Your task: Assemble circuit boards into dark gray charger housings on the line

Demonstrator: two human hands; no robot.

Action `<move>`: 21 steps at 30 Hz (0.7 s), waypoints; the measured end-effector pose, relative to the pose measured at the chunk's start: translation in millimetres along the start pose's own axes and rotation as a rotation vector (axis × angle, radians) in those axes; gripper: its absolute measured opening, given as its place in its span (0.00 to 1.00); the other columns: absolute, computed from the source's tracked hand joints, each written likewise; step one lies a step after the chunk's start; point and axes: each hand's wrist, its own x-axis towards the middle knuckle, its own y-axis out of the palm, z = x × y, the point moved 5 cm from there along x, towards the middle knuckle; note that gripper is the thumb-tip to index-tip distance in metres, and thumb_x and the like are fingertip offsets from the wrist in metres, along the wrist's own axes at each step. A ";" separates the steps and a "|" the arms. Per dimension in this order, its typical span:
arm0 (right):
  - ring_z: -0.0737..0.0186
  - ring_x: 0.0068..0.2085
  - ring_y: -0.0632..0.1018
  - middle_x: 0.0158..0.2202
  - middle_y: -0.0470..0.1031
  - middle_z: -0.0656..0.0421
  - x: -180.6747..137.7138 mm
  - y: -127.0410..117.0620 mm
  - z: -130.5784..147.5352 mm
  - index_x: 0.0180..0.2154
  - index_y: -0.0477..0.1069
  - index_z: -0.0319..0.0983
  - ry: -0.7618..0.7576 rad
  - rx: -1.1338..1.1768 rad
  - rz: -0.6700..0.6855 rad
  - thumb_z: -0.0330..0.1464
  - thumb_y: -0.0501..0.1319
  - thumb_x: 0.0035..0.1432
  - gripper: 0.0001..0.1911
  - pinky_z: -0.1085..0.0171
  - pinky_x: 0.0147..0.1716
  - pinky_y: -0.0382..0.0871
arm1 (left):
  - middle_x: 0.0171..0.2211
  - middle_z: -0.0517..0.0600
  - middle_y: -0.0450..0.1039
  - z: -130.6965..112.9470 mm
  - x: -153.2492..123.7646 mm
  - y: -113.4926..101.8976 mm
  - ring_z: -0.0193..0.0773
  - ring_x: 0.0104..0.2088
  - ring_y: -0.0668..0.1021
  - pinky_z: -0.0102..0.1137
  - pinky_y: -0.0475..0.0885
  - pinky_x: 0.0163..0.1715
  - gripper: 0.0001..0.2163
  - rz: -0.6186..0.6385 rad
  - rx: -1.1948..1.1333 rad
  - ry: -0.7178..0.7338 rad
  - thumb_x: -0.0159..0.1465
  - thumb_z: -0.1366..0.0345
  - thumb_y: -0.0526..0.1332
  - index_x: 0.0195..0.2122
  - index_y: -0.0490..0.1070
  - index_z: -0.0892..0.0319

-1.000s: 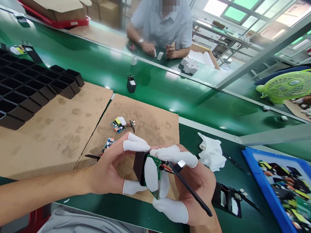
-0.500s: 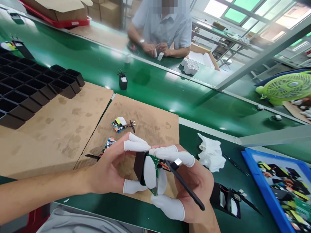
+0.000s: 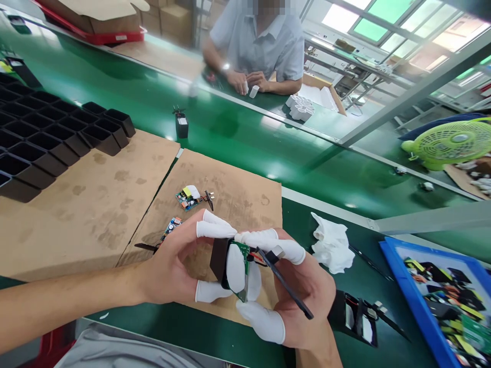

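Observation:
My left hand [image 3: 178,268], with white finger cots, is closed around a small black plastic case [image 3: 219,261] tilted in front of me. In my right hand [image 3: 303,291], also in finger cots, is a green circuit board [image 3: 243,249], gripped by its edges. The board's left part is inside the mouth of the case. A white pad [image 3: 235,268] covers much of its near face. Short wires join the board to a black plug plate [image 3: 287,286] with metal prongs, hanging by my right palm. Beyond my left hand lie another board [image 3: 188,197] and a partly hidden board [image 3: 171,226].
Rows of black cases [image 3: 49,138] stand left on cardboard [image 3: 230,174]. A cased unit [image 3: 181,125] sits on the green belt [image 3: 245,133]. To the right are crumpled white cloth [image 3: 333,243], an open cased unit [image 3: 356,317] and a blue tray [image 3: 406,291] of parts. Opposite, a person handles white pieces.
The board sits slightly deeper in the case, and my right hand has shifted a little left with the plug plate. Items on the green belt have moved left.

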 end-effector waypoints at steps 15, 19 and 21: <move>0.33 0.51 0.89 0.50 0.85 0.46 -5.9 -4.3 3.2 0.60 0.80 0.46 0.002 0.115 -0.175 0.47 0.79 0.60 0.30 0.38 0.51 0.89 | 0.51 0.54 0.77 -0.9 2.8 -1.3 0.50 0.49 0.81 0.43 0.84 0.48 0.33 0.001 0.060 0.049 0.59 0.64 0.83 0.65 0.77 0.46; 0.32 0.50 0.89 0.47 0.85 0.48 -6.6 -2.9 -2.2 0.56 0.80 0.47 0.081 0.107 -0.090 0.45 0.86 0.50 0.34 0.38 0.49 0.89 | 0.51 0.54 0.78 -1.5 2.3 -1.3 0.48 0.48 0.80 0.42 0.83 0.48 0.36 0.009 0.085 0.068 0.58 0.65 0.83 0.67 0.76 0.47; 0.32 0.50 0.88 0.48 0.85 0.48 -7.2 -0.7 -4.9 0.56 0.80 0.47 0.087 0.099 -0.095 0.45 0.87 0.47 0.37 0.40 0.47 0.90 | 0.52 0.54 0.79 -1.9 1.1 -1.6 0.49 0.48 0.81 0.43 0.81 0.49 0.36 0.006 0.096 0.071 0.58 0.64 0.83 0.67 0.76 0.46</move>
